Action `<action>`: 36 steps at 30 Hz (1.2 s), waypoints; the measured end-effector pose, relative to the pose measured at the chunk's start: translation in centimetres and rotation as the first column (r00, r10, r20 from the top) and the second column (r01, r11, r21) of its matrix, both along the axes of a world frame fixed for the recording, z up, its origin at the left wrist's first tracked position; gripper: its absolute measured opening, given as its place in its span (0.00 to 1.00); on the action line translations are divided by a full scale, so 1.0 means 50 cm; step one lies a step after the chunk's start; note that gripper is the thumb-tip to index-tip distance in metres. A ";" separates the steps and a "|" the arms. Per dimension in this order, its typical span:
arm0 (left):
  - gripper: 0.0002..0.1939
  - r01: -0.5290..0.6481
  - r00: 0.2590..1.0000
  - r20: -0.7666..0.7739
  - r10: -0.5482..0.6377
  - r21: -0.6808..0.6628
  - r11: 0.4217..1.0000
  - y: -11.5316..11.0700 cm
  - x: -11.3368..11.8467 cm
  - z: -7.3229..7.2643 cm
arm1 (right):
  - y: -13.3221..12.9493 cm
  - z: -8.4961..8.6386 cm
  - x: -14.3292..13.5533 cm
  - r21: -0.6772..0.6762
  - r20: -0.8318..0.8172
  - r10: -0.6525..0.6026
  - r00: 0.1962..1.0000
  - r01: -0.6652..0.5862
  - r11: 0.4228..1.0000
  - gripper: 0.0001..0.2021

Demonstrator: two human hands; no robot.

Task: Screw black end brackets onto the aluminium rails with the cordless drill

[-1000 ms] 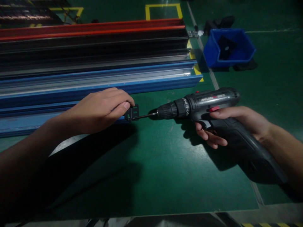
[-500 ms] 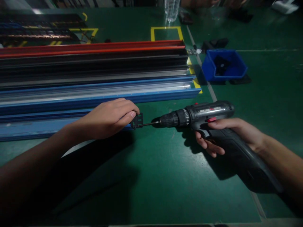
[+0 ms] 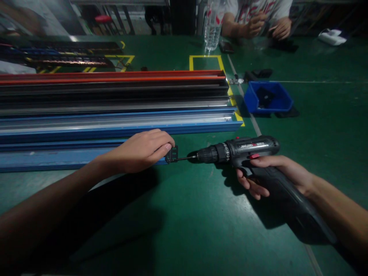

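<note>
My right hand is wrapped around a black cordless drill, its thumb below the red button and its fingers around the grip by the trigger. The drill's long thin bit points left and meets the lower part of a small black slotted end plate. That plate stands at the right end of the nearest blue rail. My left hand is closed over the rail end, fingertips on the plate's upper left edge. Whether a screw sits at the tip is too small to tell.
Behind lie several long rails, among them a blue rail and a red rail. A blue bin with black parts stands right of them. Farther back are a plastic bottle, a white device and another person's hands.
The camera view has tilted up, so everything sits lower and the person across the table shows more. Both hands keep their hold, and the bit stays at the plate.
</note>
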State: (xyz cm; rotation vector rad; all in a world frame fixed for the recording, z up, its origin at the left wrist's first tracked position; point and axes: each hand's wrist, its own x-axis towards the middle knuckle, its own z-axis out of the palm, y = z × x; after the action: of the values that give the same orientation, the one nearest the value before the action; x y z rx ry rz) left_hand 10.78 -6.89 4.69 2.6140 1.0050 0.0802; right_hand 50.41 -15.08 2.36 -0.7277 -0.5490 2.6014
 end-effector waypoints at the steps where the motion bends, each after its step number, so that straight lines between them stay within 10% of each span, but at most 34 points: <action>1: 0.24 0.001 1.000 0.003 -0.001 0.003 1.000 0.000 0.000 0.000 | 0.000 0.000 0.001 0.004 0.002 0.001 1.000 -0.001 1.000 0.18; 36: 0.25 -0.003 1.000 0.008 0.004 -0.012 1.000 -0.003 0.000 0.003 | 0.002 -0.004 0.000 0.001 0.046 0.006 0.999 -0.006 1.000 0.18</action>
State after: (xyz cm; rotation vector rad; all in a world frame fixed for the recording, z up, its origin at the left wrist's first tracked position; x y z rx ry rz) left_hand 10.75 -7.04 4.84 2.5993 1.0044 0.0847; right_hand 50.40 -14.97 2.15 -0.7891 -0.5672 2.5953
